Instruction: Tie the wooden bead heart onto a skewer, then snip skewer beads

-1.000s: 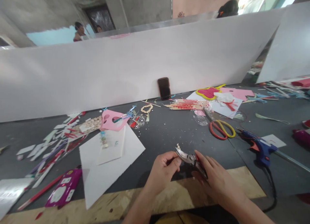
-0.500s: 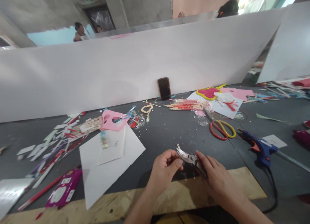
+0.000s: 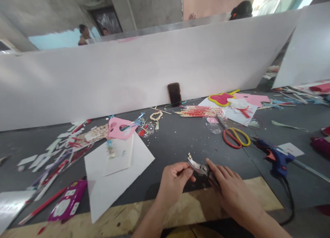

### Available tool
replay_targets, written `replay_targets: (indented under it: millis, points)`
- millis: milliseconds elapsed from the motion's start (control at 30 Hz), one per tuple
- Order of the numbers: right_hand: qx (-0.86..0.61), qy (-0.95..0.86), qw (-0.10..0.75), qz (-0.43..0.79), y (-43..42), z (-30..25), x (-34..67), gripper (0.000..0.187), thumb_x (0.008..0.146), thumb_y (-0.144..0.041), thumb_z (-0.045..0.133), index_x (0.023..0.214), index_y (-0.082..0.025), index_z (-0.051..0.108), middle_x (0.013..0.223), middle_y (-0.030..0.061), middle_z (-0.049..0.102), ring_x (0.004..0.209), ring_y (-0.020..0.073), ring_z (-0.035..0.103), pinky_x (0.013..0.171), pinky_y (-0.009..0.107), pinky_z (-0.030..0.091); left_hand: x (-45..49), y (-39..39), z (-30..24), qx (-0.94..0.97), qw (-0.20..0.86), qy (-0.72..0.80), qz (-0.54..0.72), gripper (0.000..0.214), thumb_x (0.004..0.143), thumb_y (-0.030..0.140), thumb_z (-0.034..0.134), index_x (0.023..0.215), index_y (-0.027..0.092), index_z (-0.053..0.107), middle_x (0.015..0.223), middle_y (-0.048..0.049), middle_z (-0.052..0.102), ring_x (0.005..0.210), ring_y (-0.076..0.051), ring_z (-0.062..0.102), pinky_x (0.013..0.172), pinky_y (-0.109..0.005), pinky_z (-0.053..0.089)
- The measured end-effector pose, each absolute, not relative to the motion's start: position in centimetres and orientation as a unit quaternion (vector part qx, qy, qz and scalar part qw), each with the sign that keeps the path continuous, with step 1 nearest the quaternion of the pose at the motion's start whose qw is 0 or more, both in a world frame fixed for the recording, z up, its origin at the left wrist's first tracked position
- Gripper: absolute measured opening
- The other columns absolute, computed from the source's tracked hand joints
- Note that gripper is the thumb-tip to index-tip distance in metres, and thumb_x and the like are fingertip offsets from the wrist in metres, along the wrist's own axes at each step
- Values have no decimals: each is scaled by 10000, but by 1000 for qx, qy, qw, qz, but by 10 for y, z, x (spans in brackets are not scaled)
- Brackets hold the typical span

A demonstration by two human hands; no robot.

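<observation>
My right hand is wrapped round the handles of a pair of pruning shears, whose curved metal blades point left. Close by the blades, the thumb and fingers of my left hand are pinched together. What they hold is too small and too hidden to make out. Small cream-coloured bits lie just beyond the blade tips, and tiny crumbs are scattered over the dark table.
White sheets, a pink cut-out and paper strips lie left. A phone leans on the white partition. Red-and-yellow scissors, a bundle of sticks and a corded blue glue gun are to the right.
Both hands and the shears stay in almost the same place. My right index finger has shifted slightly left and up at the shears.
</observation>
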State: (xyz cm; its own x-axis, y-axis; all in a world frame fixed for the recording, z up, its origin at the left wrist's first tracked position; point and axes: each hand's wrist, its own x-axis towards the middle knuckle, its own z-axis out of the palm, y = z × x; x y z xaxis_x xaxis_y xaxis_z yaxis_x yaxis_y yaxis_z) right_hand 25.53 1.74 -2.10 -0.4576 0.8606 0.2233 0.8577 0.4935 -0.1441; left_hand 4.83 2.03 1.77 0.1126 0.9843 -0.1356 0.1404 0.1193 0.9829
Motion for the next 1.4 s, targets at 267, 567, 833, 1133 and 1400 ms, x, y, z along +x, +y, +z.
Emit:
replay_targets:
  millis: [267,567,833,1133,1400]
  points:
    - [-501,-853,140,46,17,-28,257,655,710,-12,376,1346,-163,397,995,99,632,847,201,617,728,343,522,51,20,17,515,535,541,395,268,824,344,533,751,128,675,608,-20,633,474,-73,395,466,-197,286]
    - [-518,-846,126,3,20,-24,253,567,820,-90,385,1379,-171,341,1117,115,616,962,251,581,729,397,504,55,18,16,523,493,559,413,208,820,299,534,818,151,680,638,-4,635,463,-68,456,461,-181,347]
    - [-517,-843,147,5,18,-24,255,589,832,-103,388,1402,-224,309,1115,100,618,951,240,585,735,387,502,55,20,18,541,476,563,406,223,812,293,547,728,148,694,574,5,611,451,-63,390,461,-192,299]
    - [-520,-837,124,118,18,-33,256,614,771,-47,357,1369,-186,381,1065,116,605,907,215,613,790,364,507,54,21,18,522,495,565,404,216,804,280,547,729,143,696,614,-23,673,489,-86,472,483,-194,329]
    - [-513,-807,109,271,20,-10,253,508,860,-169,340,1366,-153,378,1158,144,578,1017,220,584,880,366,467,52,22,17,534,482,559,412,223,807,292,551,732,145,702,584,-18,665,486,-86,469,490,-192,336]
